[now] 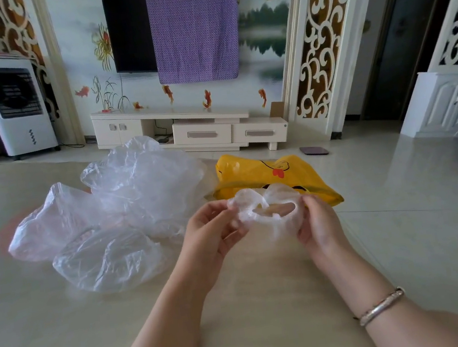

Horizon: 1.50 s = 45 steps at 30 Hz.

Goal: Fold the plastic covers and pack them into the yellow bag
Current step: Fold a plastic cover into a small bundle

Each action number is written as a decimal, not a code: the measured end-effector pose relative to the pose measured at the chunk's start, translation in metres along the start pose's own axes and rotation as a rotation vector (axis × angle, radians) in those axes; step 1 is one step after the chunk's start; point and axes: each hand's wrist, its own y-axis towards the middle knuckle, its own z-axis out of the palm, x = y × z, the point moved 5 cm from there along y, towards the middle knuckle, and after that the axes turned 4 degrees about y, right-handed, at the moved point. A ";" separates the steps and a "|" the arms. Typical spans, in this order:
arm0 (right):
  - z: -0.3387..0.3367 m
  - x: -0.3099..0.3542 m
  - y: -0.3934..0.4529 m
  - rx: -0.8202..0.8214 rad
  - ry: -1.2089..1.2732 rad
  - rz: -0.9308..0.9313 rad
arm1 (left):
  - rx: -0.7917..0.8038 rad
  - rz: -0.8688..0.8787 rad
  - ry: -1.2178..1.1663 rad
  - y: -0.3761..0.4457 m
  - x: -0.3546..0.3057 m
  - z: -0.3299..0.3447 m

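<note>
A small clear plastic cover [270,226] with a crinkled elastic rim hangs between both hands above the table. My left hand [212,231] pinches its left edge. My right hand [317,225] grips its right side, with fingers showing through the cover's opening. Just behind them the yellow bag [289,173] lies flat on the table, printed with a red and black cartoon. A heap of larger clear plastic covers [126,205] lies crumpled to the left, one of them [107,261] nearest the front.
The beige table [242,318] ends at its right edge beside my right arm, with shiny floor tiles beyond. A white TV cabinet [192,131], a wall TV half draped in purple cloth [193,31] and an air cooler [15,103] stand at the back.
</note>
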 end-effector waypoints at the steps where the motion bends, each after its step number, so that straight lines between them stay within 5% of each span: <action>1: -0.002 0.000 0.000 -0.025 -0.051 -0.032 | 0.008 -0.019 0.046 -0.001 0.001 0.001; 7: 0.003 0.013 -0.003 0.123 -0.179 -0.137 | -0.174 -0.026 0.287 0.004 -0.001 -0.008; 13: 0.012 0.015 -0.013 0.257 -0.375 -0.192 | 0.046 -0.009 0.468 -0.004 0.004 0.004; 20: 0.018 -0.007 -0.013 0.365 -0.224 0.162 | -0.034 0.147 0.053 0.003 -0.011 -0.009; 25: 0.019 -0.006 -0.016 0.358 -0.163 0.183 | -0.045 0.175 -0.004 0.002 -0.013 -0.010; 32: -0.008 0.010 -0.004 -0.017 -0.336 -0.095 | -0.392 0.440 0.756 -0.006 -0.016 -0.012; 45: -0.011 -0.005 0.005 0.064 -0.539 0.011 | -0.440 0.235 0.989 -0.006 -0.008 -0.027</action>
